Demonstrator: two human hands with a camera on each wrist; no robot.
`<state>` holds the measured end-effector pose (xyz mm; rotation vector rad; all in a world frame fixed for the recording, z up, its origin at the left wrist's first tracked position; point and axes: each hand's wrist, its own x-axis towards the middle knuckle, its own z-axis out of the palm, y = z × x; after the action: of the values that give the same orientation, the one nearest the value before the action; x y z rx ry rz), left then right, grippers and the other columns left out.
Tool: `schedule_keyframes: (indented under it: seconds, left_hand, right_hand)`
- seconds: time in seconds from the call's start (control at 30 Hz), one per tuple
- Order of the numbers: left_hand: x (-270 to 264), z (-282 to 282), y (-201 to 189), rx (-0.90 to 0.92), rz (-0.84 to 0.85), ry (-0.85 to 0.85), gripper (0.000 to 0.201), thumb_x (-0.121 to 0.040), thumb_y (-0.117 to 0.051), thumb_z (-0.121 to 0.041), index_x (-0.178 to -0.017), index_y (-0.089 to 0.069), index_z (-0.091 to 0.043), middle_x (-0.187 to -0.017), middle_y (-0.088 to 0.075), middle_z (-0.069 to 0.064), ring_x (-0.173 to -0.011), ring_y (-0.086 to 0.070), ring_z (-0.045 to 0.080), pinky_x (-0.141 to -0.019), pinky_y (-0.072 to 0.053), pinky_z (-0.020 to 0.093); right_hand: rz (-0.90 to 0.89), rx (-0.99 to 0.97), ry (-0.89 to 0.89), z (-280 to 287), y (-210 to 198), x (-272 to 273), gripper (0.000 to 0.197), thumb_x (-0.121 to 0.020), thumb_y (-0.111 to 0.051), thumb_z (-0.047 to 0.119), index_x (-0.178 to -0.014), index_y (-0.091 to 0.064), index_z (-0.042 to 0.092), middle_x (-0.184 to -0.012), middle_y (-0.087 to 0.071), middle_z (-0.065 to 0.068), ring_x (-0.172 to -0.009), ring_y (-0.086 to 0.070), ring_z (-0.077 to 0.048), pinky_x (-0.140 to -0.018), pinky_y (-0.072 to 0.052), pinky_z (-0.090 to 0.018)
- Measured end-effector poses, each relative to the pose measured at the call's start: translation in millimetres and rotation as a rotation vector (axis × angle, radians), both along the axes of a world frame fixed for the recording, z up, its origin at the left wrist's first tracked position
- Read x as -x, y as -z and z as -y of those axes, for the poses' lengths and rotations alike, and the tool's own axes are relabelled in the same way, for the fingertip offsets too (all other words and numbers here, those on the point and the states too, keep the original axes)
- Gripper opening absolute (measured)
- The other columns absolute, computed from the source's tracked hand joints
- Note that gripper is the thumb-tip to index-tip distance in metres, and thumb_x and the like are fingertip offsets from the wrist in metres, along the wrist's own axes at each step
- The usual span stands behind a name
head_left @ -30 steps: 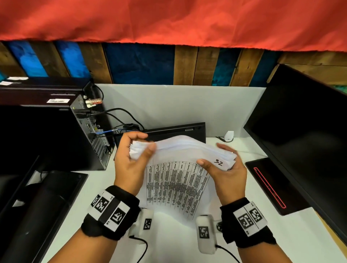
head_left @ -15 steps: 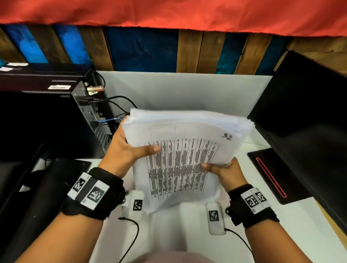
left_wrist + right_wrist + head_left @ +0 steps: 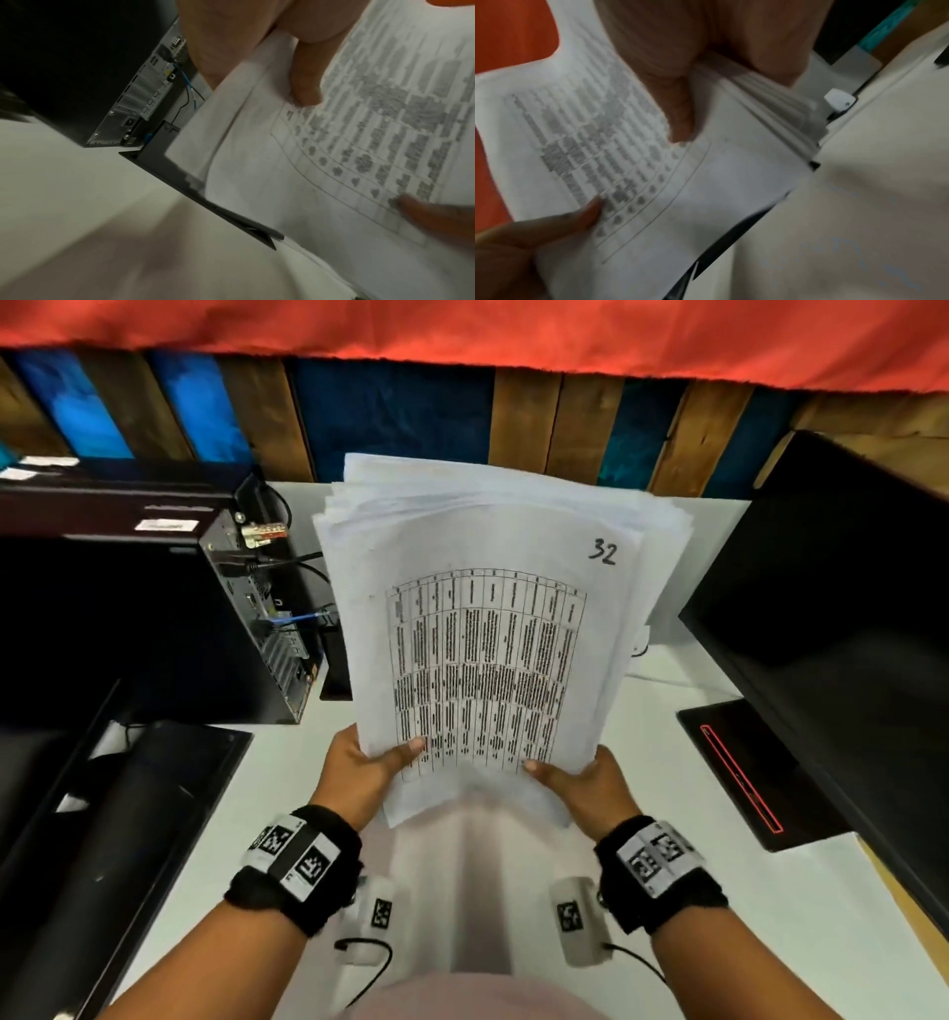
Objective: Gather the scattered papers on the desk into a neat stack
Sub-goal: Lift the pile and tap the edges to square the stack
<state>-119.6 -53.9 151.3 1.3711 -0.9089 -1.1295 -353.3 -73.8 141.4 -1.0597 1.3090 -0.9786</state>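
Both hands, left hand (image 3: 365, 765) and right hand (image 3: 590, 783), grip the paper stack (image 3: 488, 629) upright above the desk (image 3: 246, 803)

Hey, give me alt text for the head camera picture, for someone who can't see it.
Two hands hold a thick stack of papers upright above a white desk, the left hand and right hand gripping its lower corners. The front sheet shows a printed table and a handwritten 32. A computer tower stands at left, a dark monitor at right.
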Motion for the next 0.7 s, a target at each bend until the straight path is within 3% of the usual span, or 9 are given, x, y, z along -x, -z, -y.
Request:
schedule_keyframes:
  seconds: [0.07,0.17,0.3,0.43,0.5,0.57,0.63,0.7]
  left_hand:
    - [5.6,-1.2,3.2,0.017,0.004,-0.051,0.02,-0.08,-0.07,0.0,-0.09,-0.069,-0.018,-0.078,-0.076,-0.009,-0.076,-0.073,0.008,-0.065,-0.057,0.018]
    - [11.2,-5.0,2.9,0.024,-0.025,-0.08,0.023,-0.076,-0.073,0.004,-0.089,-0.069,-0.015,-0.076,-0.076,-0.01,-0.073,-0.072,0.006,-0.062,-0.055,0.015]
    - [8.4,-4.3,-7.2,0.075,-0.047,-0.04,0.037,-0.067,-0.077,0.01,-0.091,-0.069,-0.017,-0.083,-0.077,-0.009,-0.08,-0.073,0.007,-0.07,-0.058,0.02]
    - [4.6,-1.5,-25.9,0.152,-0.08,-0.024,0.036,-0.068,-0.076,0.007,-0.092,-0.069,-0.019,-0.089,-0.077,-0.008,-0.084,-0.073,0.007,-0.074,-0.058,0.022]
    - [0.9,0.6,-36.4,0.206,-0.054,-0.001,0.039,-0.064,-0.079,0.003,-0.096,-0.069,-0.016,-0.094,-0.077,-0.005,-0.089,-0.073,0.011,-0.077,-0.058,0.024]
    - [-2.4,3.2,-42.4,0.245,-0.057,0.023,0.051,-0.057,-0.083,-0.008,-0.105,-0.067,-0.007,-0.098,-0.076,0.0,-0.093,-0.072,0.015,-0.079,-0.058,0.026]
    - [-3.3,4.9,-43.7,0.278,-0.1,0.029,0.077,-0.049,-0.09,-0.027,-0.115,-0.061,0.001,-0.103,-0.075,0.005,-0.095,-0.072,0.018,-0.078,-0.057,0.026]
    - [0.0,4.2,-44.6,0.299,-0.158,0.0,0.094,-0.048,-0.089,-0.044,-0.122,-0.055,0.004,-0.106,-0.073,0.011,-0.096,-0.071,0.021,-0.075,-0.057,0.025]
  right_hand:
    - [0.015,0.006,0.113,-4.8,12.9,-12.1,0.019,-0.073,-0.08,0.014,-0.084,-0.067,0.02,-0.09,-0.071,0.0,-0.065,-0.068,0.006,-0.069,-0.057,-0.016]
    - [0.023,0.041,0.165,-11.5,17.5,-19.9,0.028,-0.071,-0.08,0.001,-0.08,-0.066,0.023,-0.083,-0.071,0.006,-0.062,-0.067,0.008,-0.062,-0.055,-0.012]
    - [0.074,0.119,0.161,-7.2,4.8,-14.6,0.041,-0.064,-0.08,-0.011,-0.081,-0.069,0.024,-0.075,-0.075,0.014,-0.074,-0.071,0.003,-0.069,-0.058,-0.018]
    - [0.129,0.205,0.143,-2.7,-22.5,-16.6,0.033,-0.067,-0.08,-0.007,-0.08,-0.07,0.022,-0.072,-0.075,0.015,-0.073,-0.072,0.0,-0.067,-0.056,-0.015]
    - [0.127,0.25,0.16,-3.3,-35.7,-18.2,0.034,-0.066,-0.082,-0.005,-0.087,-0.07,0.019,-0.079,-0.076,0.011,-0.078,-0.073,-0.003,-0.072,-0.059,-0.019]
    - [0.135,0.347,0.213,-3.6,-44.1,-19.8,0.059,-0.063,-0.082,-0.009,-0.112,-0.062,0.017,-0.1,-0.074,0.0,-0.092,-0.072,-0.01,-0.08,-0.059,-0.029]
    - [0.115,0.511,0.316,-5.9,-47.8,-21.1,0.097,-0.06,-0.082,-0.013,-0.133,-0.04,0.036,-0.122,-0.058,-0.005,-0.106,-0.064,-0.01,-0.087,-0.056,-0.028]
    - [-0.147,0.757,0.37,-7.8,-51.7,-22.6,0.108,-0.061,-0.087,-0.001,-0.138,-0.028,0.048,-0.134,-0.04,-0.009,-0.124,-0.048,-0.008,-0.102,-0.045,-0.025]
